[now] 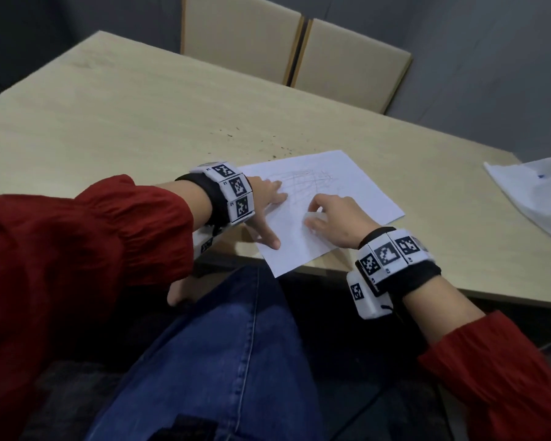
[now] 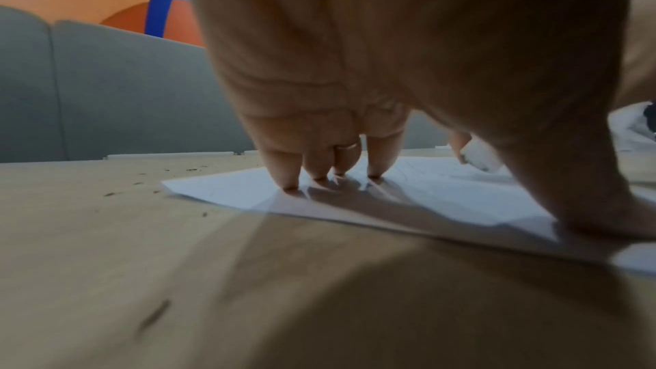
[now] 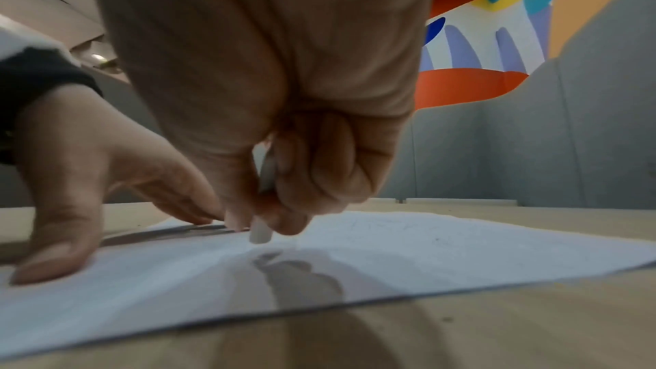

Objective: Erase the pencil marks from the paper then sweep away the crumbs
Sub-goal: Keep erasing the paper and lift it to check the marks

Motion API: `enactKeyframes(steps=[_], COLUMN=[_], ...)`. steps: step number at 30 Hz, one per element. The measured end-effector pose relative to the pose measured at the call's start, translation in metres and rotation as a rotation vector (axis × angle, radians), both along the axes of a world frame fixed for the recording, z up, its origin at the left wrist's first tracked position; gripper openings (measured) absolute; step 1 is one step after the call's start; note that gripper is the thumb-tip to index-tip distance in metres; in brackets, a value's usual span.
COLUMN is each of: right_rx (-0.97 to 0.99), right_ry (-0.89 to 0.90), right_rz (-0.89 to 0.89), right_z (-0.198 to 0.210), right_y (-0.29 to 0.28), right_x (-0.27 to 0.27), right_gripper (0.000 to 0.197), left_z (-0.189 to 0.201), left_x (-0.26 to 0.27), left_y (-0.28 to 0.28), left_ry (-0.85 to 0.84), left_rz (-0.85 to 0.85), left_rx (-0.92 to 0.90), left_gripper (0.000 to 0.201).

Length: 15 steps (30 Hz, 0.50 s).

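Observation:
A white sheet of paper [image 1: 357, 186] with faint pencil marks [image 1: 303, 179] lies at the near edge of the wooden table [image 1: 124, 128]. My left hand [image 1: 268, 205] presses flat on the sheet's left part, fingers spread, their tips [image 2: 319, 176] touching the paper [image 2: 444, 195]. My right hand [image 1: 331, 218] grips a white eraser [image 3: 261, 230] between thumb and curled fingers. The eraser's tip sits just above or on the paper [image 3: 426, 246]; contact is unclear. In the left wrist view the eraser [image 2: 479, 156] shows behind the thumb.
Dark eraser crumbs [image 1: 277, 144] are scattered on the table beyond the sheet, and crumbs [image 2: 170, 171] show in the left wrist view too. A white cloth or bag [image 1: 535, 195] lies at the right edge. Two beige chairs [image 1: 299, 46] stand at the far side.

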State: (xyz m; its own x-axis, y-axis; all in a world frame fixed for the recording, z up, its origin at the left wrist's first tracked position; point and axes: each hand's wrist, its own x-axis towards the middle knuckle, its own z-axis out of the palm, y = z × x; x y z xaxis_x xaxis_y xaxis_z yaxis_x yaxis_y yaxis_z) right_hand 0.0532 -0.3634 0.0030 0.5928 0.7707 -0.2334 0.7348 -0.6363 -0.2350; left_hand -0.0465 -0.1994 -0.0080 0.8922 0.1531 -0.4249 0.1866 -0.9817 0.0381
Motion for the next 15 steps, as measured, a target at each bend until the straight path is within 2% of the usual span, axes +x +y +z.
enactKeyframes(steps=[7,11,15], right_rx=[-0.025,-0.063,-0.165], right_ry=[-0.016,-0.003,-0.129], right_rz=[-0.132,-0.026,0.025], right_z=[0.000,-0.002,0.000], right_y=[0.011,0.027,0.031], right_x=[0.009,0.001,-0.001], right_gripper=[0.015,0.015,0.013], left_z=[0.005,-0.001,-0.002], left_x=[0.020,0.025,0.026], left_y=[0.010,0.006,0.001], left_ry=[0.028,0.058,0.075], left_rz=[0.043,0.016,-0.017], left_rx=[-0.005,-0.003,0.051], left_gripper=[0.118,0.121,0.121])
